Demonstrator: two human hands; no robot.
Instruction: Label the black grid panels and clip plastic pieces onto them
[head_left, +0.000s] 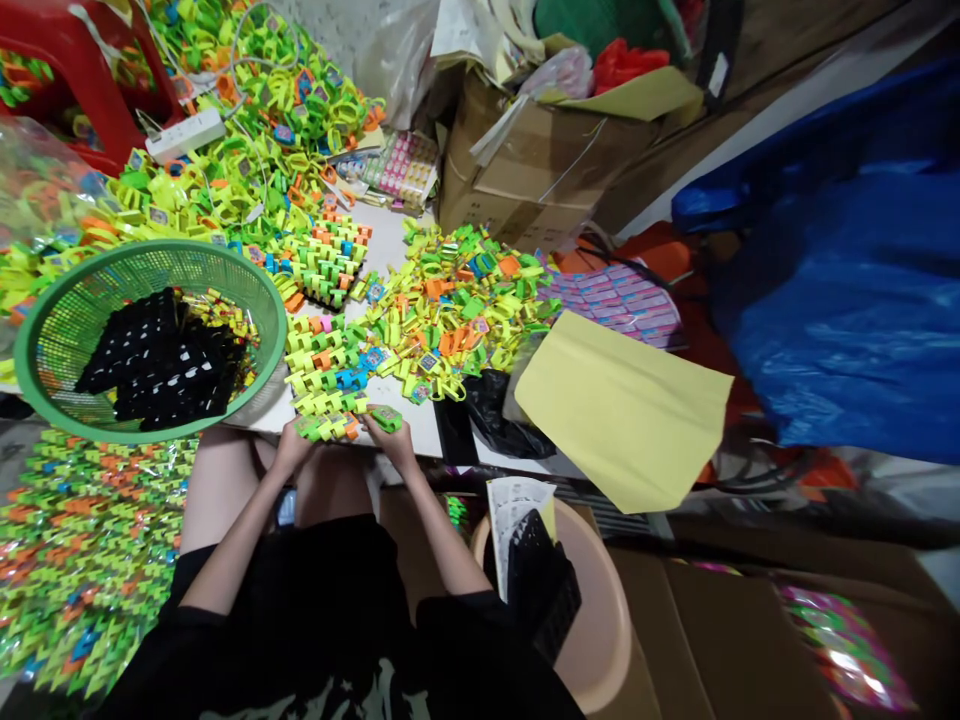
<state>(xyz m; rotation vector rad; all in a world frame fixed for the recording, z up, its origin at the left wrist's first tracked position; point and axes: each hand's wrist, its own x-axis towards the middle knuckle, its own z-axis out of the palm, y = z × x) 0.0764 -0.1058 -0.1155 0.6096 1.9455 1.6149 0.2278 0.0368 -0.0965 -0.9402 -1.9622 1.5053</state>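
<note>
Rows of yellow, green, orange and blue toy watches (326,370) stand in a tray at the table's front edge. My left hand (294,443) is closed on the tray's near left corner. A green toy watch (386,418) is pinched in my right hand (391,438), just right of the tray's front row. Behind the tray is a second filled black tray (330,260). A loose pile of toy watches (450,310) lies to the right of both trays.
On the left sits a green basket (150,435) holding black trays and small parts. More watches, a power strip (185,136) and a red stool (90,80) are behind. A cardboard box (525,160), yellow sheet (622,410) and pink tub (600,620) are toward the right.
</note>
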